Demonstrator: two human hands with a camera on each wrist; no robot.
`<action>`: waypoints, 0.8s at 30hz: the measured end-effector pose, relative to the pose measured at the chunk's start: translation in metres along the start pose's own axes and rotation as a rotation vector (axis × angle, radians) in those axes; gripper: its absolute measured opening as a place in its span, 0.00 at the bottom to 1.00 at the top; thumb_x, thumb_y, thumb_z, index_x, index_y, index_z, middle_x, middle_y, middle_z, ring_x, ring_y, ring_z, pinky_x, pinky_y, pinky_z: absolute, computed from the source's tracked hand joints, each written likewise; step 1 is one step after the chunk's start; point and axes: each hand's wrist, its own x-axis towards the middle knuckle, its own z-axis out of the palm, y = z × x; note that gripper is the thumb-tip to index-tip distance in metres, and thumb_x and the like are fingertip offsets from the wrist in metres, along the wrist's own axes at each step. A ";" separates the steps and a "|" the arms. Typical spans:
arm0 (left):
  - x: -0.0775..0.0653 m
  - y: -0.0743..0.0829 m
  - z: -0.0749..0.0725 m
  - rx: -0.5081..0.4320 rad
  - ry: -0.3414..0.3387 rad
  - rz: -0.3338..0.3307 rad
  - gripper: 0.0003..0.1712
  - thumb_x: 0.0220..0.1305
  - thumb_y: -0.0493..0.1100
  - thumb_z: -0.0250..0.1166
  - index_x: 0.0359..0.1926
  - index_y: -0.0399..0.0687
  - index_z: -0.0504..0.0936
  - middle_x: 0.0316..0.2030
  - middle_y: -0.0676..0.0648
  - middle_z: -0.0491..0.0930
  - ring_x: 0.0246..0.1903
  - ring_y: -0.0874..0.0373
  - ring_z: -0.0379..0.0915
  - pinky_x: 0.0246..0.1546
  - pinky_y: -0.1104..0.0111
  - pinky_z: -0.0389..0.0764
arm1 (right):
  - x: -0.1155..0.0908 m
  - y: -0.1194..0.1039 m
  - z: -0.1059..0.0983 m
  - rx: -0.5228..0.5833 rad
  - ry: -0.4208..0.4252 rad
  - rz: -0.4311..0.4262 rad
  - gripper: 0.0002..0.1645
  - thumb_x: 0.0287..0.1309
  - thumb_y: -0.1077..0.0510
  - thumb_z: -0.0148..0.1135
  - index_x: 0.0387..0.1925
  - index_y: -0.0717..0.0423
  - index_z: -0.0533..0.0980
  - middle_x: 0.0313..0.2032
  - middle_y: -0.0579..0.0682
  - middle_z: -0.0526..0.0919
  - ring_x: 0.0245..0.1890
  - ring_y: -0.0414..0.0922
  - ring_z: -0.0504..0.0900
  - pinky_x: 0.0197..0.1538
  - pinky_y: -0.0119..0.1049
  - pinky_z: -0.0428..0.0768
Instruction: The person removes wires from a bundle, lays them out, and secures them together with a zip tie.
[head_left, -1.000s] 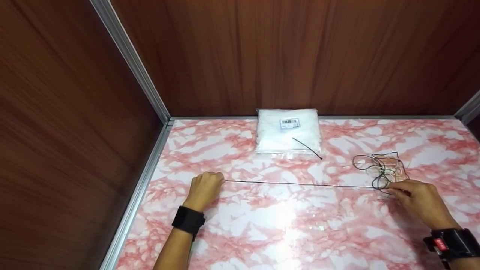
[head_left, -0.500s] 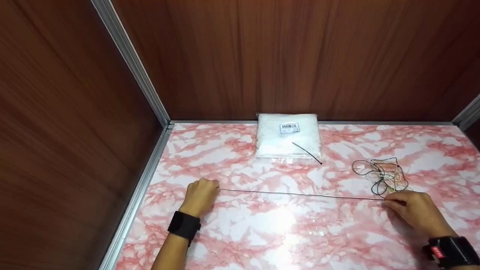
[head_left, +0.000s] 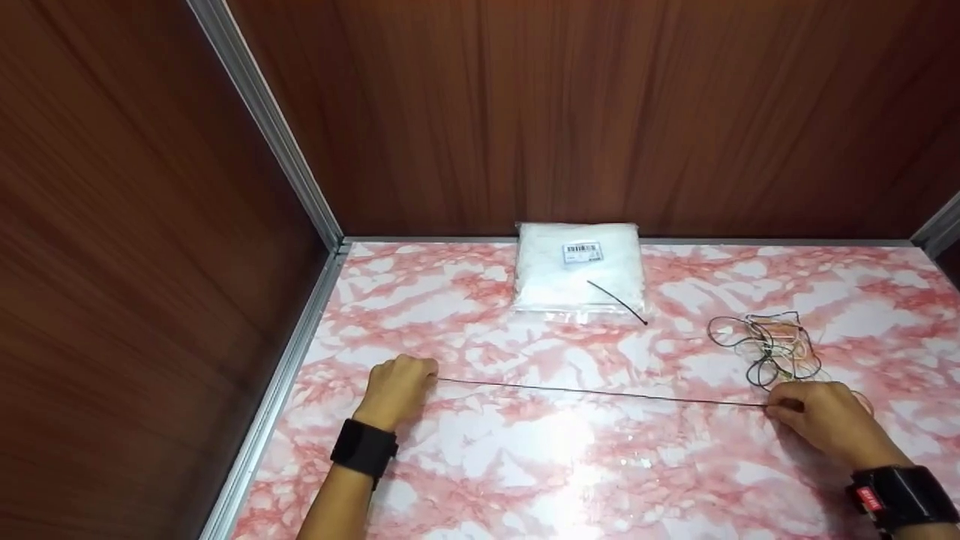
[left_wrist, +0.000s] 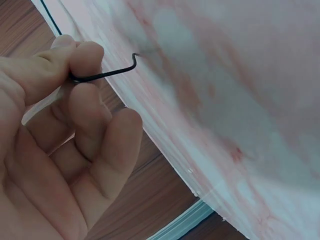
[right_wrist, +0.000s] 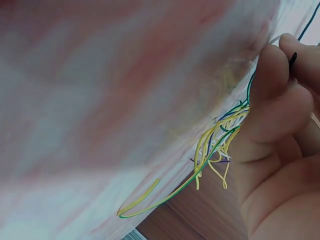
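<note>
Black wire [head_left: 600,391] ran straight across the marbled table [head_left: 465,472], left hand [head_left: 397,388] and right hand [head_left: 821,414] each pinching it near an end. Within a second, right hand had drawn back from the tangled wires [head_left: 772,351]; separation apparently achieved.

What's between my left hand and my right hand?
In the head view, a dark wire runs nearly straight from your left hand to your right hand.

The marbled tabletop [head_left: 487,465] carries tangled wires [head_left: 768,348] just beyond the right hand [head_left: 825,416] and, farther off leftward, a plastic bag [head_left: 559,277].
</note>
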 end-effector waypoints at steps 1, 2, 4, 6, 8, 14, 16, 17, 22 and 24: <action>0.000 -0.001 0.000 -0.005 -0.003 0.001 0.13 0.59 0.40 0.68 0.21 0.56 0.76 0.21 0.53 0.78 0.24 0.56 0.76 0.20 0.59 0.72 | 0.000 0.000 0.001 -0.005 0.005 -0.011 0.14 0.46 0.57 0.75 0.26 0.32 0.81 0.26 0.33 0.81 0.27 0.36 0.78 0.27 0.40 0.71; 0.000 -0.001 0.000 -0.009 -0.005 0.003 0.13 0.59 0.40 0.68 0.21 0.56 0.77 0.21 0.53 0.78 0.24 0.56 0.76 0.20 0.59 0.72 | 0.000 0.000 0.001 -0.009 0.011 -0.019 0.14 0.46 0.58 0.76 0.26 0.32 0.81 0.26 0.33 0.81 0.28 0.36 0.78 0.27 0.40 0.72; -0.001 -0.002 0.000 -0.022 -0.011 0.006 0.13 0.60 0.40 0.67 0.20 0.56 0.77 0.21 0.54 0.78 0.24 0.57 0.76 0.20 0.59 0.72 | 0.000 0.001 0.001 -0.015 0.020 -0.031 0.13 0.45 0.58 0.76 0.26 0.33 0.82 0.27 0.33 0.82 0.29 0.37 0.79 0.28 0.41 0.73; -0.001 -0.004 -0.001 -0.032 -0.018 0.008 0.14 0.59 0.40 0.67 0.19 0.56 0.77 0.20 0.55 0.77 0.24 0.57 0.75 0.20 0.59 0.72 | 0.001 0.002 0.001 -0.018 0.018 -0.035 0.13 0.46 0.59 0.75 0.27 0.34 0.83 0.27 0.34 0.82 0.29 0.38 0.80 0.28 0.42 0.73; 0.000 -0.005 -0.001 -0.034 -0.025 0.002 0.14 0.59 0.40 0.67 0.18 0.56 0.77 0.20 0.56 0.76 0.23 0.57 0.75 0.20 0.59 0.72 | 0.001 0.003 0.000 -0.020 0.014 -0.031 0.12 0.46 0.60 0.75 0.27 0.36 0.83 0.26 0.34 0.82 0.29 0.38 0.79 0.28 0.43 0.73; 0.002 -0.009 -0.001 -0.010 -0.060 -0.027 0.13 0.57 0.38 0.68 0.18 0.54 0.78 0.20 0.54 0.76 0.23 0.57 0.74 0.21 0.59 0.72 | 0.002 0.004 -0.004 -0.046 -0.011 -0.002 0.12 0.48 0.62 0.73 0.24 0.38 0.82 0.21 0.31 0.76 0.26 0.37 0.75 0.29 0.44 0.72; 0.003 -0.009 0.000 -0.003 -0.066 -0.022 0.13 0.57 0.37 0.68 0.19 0.54 0.77 0.20 0.53 0.76 0.22 0.56 0.74 0.20 0.59 0.72 | 0.003 0.003 -0.005 -0.043 -0.028 0.015 0.12 0.49 0.61 0.73 0.24 0.37 0.82 0.23 0.33 0.78 0.28 0.39 0.77 0.29 0.44 0.72; 0.003 -0.009 0.001 0.004 -0.065 -0.021 0.12 0.57 0.37 0.68 0.20 0.54 0.77 0.20 0.53 0.76 0.23 0.56 0.75 0.20 0.59 0.72 | 0.003 0.003 -0.005 -0.038 -0.039 0.022 0.12 0.49 0.61 0.72 0.24 0.37 0.82 0.24 0.34 0.79 0.29 0.40 0.78 0.29 0.45 0.72; 0.003 -0.009 0.004 0.019 -0.041 -0.011 0.13 0.57 0.37 0.67 0.20 0.55 0.75 0.19 0.53 0.75 0.21 0.55 0.74 0.19 0.60 0.71 | 0.005 -0.001 -0.005 -0.032 -0.099 0.060 0.10 0.52 0.59 0.71 0.26 0.37 0.82 0.27 0.37 0.81 0.30 0.43 0.79 0.28 0.44 0.71; 0.003 -0.008 0.005 0.018 -0.045 -0.004 0.14 0.56 0.36 0.67 0.19 0.55 0.75 0.18 0.54 0.75 0.20 0.57 0.73 0.19 0.60 0.71 | 0.005 -0.001 -0.004 -0.035 -0.114 0.070 0.10 0.51 0.59 0.71 0.26 0.38 0.82 0.27 0.37 0.80 0.31 0.44 0.79 0.28 0.43 0.71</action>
